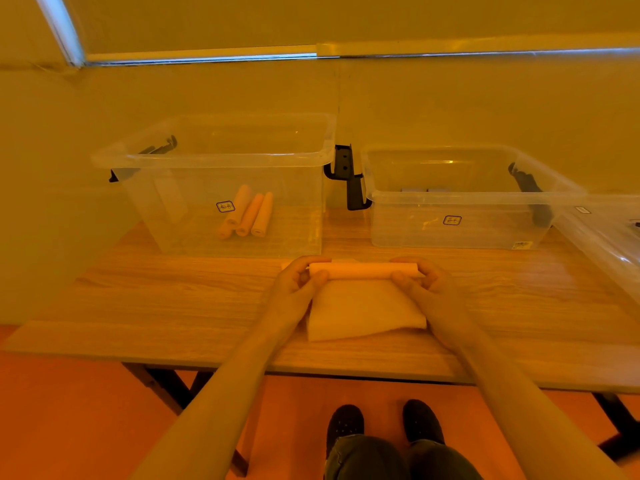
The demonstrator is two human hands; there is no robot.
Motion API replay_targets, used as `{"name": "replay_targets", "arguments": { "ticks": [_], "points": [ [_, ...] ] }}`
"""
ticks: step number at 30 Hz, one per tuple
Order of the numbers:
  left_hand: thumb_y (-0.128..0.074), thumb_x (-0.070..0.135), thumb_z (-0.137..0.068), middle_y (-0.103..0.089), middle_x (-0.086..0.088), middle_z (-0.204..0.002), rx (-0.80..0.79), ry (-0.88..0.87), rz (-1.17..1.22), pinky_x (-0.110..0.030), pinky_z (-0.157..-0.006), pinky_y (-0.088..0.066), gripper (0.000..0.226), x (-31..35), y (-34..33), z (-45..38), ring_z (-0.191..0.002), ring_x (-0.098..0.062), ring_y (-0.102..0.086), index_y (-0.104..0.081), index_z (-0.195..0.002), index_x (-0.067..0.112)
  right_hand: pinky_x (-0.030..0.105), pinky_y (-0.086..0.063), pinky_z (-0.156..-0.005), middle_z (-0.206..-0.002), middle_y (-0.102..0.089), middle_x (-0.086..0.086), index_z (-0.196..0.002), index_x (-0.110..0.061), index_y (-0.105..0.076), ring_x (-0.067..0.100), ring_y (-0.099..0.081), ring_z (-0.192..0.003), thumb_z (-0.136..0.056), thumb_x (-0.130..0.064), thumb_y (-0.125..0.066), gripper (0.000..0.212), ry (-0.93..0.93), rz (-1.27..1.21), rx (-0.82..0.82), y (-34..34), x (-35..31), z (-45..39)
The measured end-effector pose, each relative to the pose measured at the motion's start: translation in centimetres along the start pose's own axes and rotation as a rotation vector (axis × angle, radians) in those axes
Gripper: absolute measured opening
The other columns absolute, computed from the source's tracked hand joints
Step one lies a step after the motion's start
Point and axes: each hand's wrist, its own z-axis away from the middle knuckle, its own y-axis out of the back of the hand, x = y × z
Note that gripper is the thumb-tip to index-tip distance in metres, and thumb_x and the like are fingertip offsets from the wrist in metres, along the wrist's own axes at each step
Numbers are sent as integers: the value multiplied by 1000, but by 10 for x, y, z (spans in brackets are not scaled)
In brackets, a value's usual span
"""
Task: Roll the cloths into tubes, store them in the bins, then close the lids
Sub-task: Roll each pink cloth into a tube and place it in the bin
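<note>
A pale cloth (363, 310) lies on the wooden table (173, 306), its far part rolled into a tube (363, 270). My left hand (298, 282) grips the tube's left end and my right hand (426, 282) grips its right end. The unrolled part spreads flat toward me between my wrists. Behind it, the large clear bin (214, 157) on the left holds three rolled cloths (247, 213) lying side by side. The smaller clear bin (467, 199) on the right holds some flat greyish items at its back. Both bins stand without lids on.
A clear lid (606, 237) lies tilted at the table's right edge. Black latch handles (348, 174) hang between the two bins. A wall runs close behind the bins. My shoes (381, 427) show on the floor below the table's front edge.
</note>
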Motion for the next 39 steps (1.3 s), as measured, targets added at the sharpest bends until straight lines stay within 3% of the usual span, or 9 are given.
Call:
{"name": "replay_targets", "arguments": {
  "ticks": [7,10,13,19,22,26,32,36,39],
  "points": [
    [-60,24,-91,-64,-3,-116,-27,54,46,-52,-84,-55,24,0,1,-1,-103,-24,-65,-63,-112,36,38,-58,-76,-107,-71,6,-122,-20,-58,22,-70,-93,-86,-32,-59,37,-56,-95,-4,-2,-2,1],
    [-61,22,-91,-64,-3,-115,-31,68,50,-52,-86,-55,25,0,1,-2,-102,-24,-65,-64,-111,36,30,-58,-67,-102,-71,3,-115,-20,-61,17,-71,-86,-93,-33,-54,27,-77,-94,-5,-1,-2,1],
    [-61,18,-90,-68,-1,-111,-27,90,71,-46,-86,-55,27,0,0,-3,-100,-23,-67,-62,-114,32,18,-48,-51,-85,-68,-2,-110,-22,-64,7,-62,-61,-94,-33,-53,22,-86,-63,20,-1,0,1],
    [-62,20,-89,-70,-4,-106,-55,100,110,-39,-79,-57,25,1,0,0,-97,-22,-68,-62,-114,20,12,-34,-39,-63,-56,-13,-114,-18,-64,0,-46,-44,-96,-22,-54,22,-90,-122,48,5,5,-5],
    [-61,17,-90,-69,-5,-108,-63,106,113,-41,-81,-57,27,2,0,0,-98,-22,-68,-61,-117,20,12,-43,-47,-93,-61,-2,-124,-16,-59,0,-58,-60,-95,-22,-54,30,-111,-139,30,4,5,-5],
    [-62,16,-89,-66,-5,-112,-54,119,104,-40,-79,-57,29,3,-1,-1,-100,-22,-66,-62,-117,25,37,-50,-78,-112,-64,6,-110,-26,-66,23,-62,-99,-95,-19,-53,21,-85,-115,15,4,4,-5],
    [-58,29,-92,-68,-3,-108,-1,110,71,-32,-74,-55,24,1,-3,-2,-94,-17,-67,-62,-115,24,29,-52,-65,-108,-62,7,-103,-22,-68,20,-61,-88,-91,-34,-56,21,-68,-137,22,1,-1,-2],
    [-57,20,-93,-70,0,-102,-15,118,115,-29,-74,-55,21,2,-4,-1,-92,-14,-67,-62,-113,21,33,-57,-72,-113,-60,4,-112,-31,-63,23,-64,-95,-88,-24,-62,25,-73,-145,40,2,0,-4],
    [-58,18,-93,-68,-2,-108,-7,124,95,-38,-83,-56,23,0,-2,-3,-99,-18,-65,-60,-113,27,32,-57,-76,-111,-64,0,-115,-29,-61,18,-66,-95,-87,-14,-63,32,-88,-150,33,2,0,-5]
  ]
}}
